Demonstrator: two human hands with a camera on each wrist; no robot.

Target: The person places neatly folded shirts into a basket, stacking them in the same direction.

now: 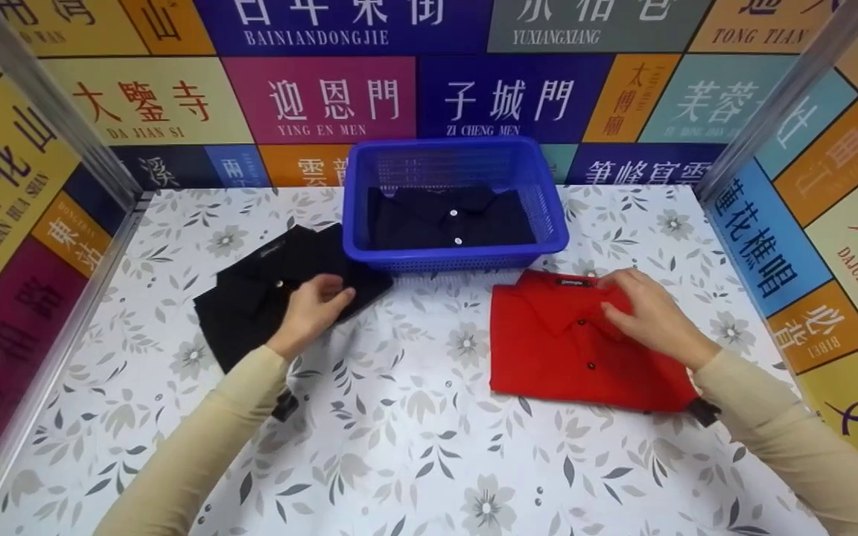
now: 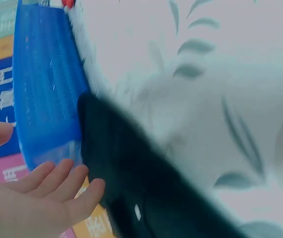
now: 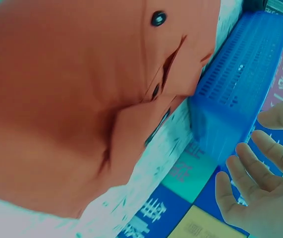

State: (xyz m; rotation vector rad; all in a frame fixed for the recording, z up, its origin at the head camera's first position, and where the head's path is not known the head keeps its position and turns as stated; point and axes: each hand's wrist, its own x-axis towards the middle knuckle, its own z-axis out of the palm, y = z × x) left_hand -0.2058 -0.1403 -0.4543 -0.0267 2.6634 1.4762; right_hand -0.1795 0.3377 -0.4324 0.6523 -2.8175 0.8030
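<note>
A folded black shirt point(image 1: 250, 305) lies at a slant on the left, one end reaching the basket's lower left corner. Over it is my left hand point(image 1: 311, 309), its fingers loosely bent with nothing between them. On the right lies a folded red shirt point(image 1: 548, 342) with dark buttons and a black collar label. My right hand point(image 1: 652, 320) is over the collar side of this shirt, fingers spread and relaxed. The right wrist view shows that hand point(image 3: 265, 183) holding nothing. Whether either hand touches cloth is unclear.
A blue plastic basket point(image 1: 455, 257) stands at the back middle and holds a dark folded shirt point(image 1: 414, 219) with white buttons. White cloth with a leaf and flower print point(image 1: 399, 447) covers the table. Printed sign panels point(image 1: 325, 97) wall in the back and sides.
</note>
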